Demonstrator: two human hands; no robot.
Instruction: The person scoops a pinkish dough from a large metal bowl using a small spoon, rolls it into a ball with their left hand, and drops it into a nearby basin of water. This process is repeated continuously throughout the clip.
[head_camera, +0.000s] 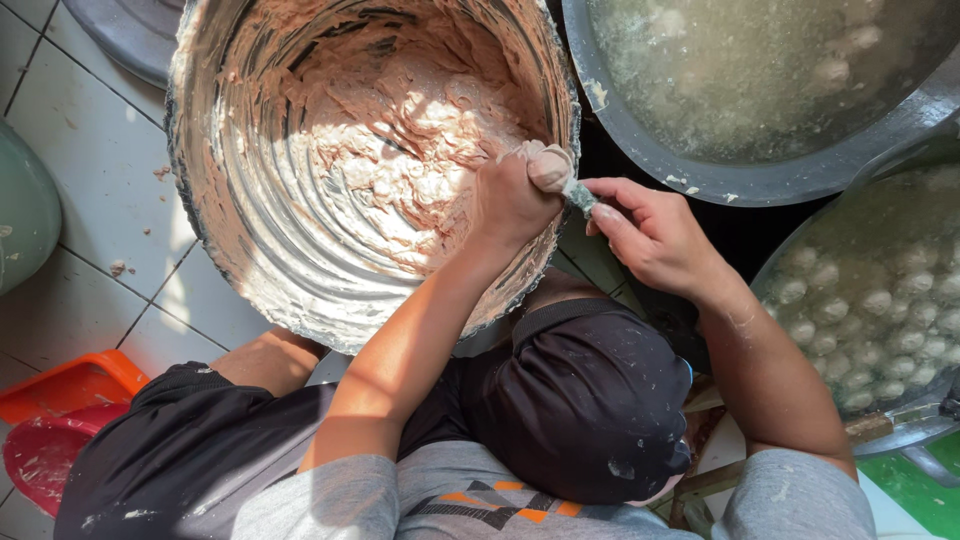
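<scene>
Left hand (510, 200): fist squeezed a paste ball (549, 168) out on top, over the tub's near rim.
Right hand (645, 232): gripped a spoon (580, 197) touching that ball.
Risk: a weak scoop could have dropped it.
Tub (250, 290): held pink paste (400, 150).
Pan (700, 180): beyond, cloudy water.

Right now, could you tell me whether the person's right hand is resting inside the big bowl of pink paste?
No, the right hand is outside the bowl, holding a spoon against the ball squeezed from the left hand.
</scene>
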